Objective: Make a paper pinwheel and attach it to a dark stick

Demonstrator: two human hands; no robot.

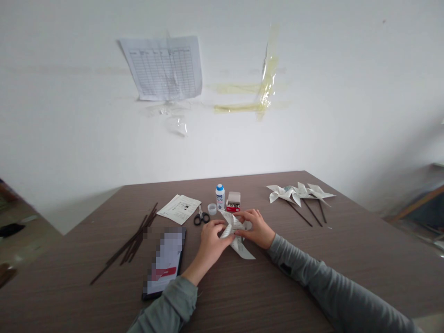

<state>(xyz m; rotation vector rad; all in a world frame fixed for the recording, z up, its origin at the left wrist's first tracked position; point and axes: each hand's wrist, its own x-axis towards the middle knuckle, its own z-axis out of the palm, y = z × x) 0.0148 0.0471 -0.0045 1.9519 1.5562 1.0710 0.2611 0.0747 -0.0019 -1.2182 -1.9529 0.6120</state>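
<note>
A printed-paper pinwheel [243,250] with curled blades lies between my hands near the middle of the table. From its left side, my left hand [212,240] grips it, the fingers bent around a folded blade. My right hand [255,227] pinches its right side, with thumb and fingers close together at the paper. The pinwheel's centre is partly hidden by my fingers. Just beyond stand a white bottle with a blue cap [220,198] and a small open red box [233,204] of tiny metal pieces. Black-handled scissors [201,217] and a small clear cup [212,209] are beside them.
Several dark sticks [133,241] lie at the left, near a stack of printed paper squares [179,209]. A phone [164,263] rests by my left forearm. Finished-looking pinwheels on sticks [300,193] lie at the back right. The white wall [243,148] rises behind the table.
</note>
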